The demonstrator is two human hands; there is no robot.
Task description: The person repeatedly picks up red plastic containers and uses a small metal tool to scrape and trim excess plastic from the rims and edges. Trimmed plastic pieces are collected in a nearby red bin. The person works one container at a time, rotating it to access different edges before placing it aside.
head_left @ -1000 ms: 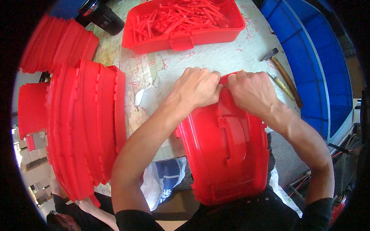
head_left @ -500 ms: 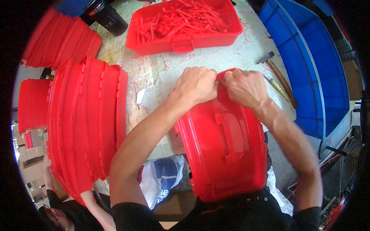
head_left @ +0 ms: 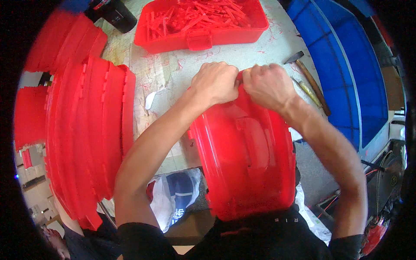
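While both fists sit at the far rim of the red plastic case (head_left: 247, 160), the case stands tilted on the tabletop (head_left: 277, 47) edge, its near end against the person's torso. Left hand (head_left: 215, 82) and right hand (head_left: 267, 85) nearly touch, each grip clenched on the case's top edge. Stack of red lids (head_left: 91, 134) stands to the left, red tray (head_left: 199, 39) of plastic strips beyond, hammer (head_left: 308, 78) to the right.
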